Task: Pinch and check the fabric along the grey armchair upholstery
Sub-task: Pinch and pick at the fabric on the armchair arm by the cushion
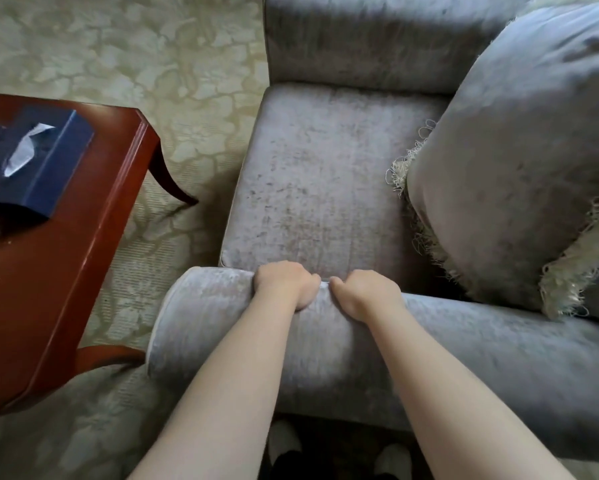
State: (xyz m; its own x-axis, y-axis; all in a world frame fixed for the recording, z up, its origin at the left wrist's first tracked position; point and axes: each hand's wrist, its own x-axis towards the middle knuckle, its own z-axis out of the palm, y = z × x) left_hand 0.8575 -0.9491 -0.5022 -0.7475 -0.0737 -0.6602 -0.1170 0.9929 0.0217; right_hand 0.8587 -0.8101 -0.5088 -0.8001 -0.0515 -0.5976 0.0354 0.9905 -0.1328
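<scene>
The grey velvet armchair (329, 174) fills the middle and right of the head view, seen from above over its near armrest (222, 327). My left hand (286, 284) and my right hand (364, 294) rest side by side on top of that armrest at its inner edge. Both are curled, fingers closed on the armrest fabric, with a small raised ridge of cloth between them. The fingertips are hidden behind the knuckles.
A grey cushion (519, 161) with cream fringe leans in the chair's right side. A red-brown wooden side table (66, 271) stands at the left, carrying a dark blue tissue box (38, 161). Patterned pale carpet (152, 64) surrounds them. White slippers (284, 441) show below the armrest.
</scene>
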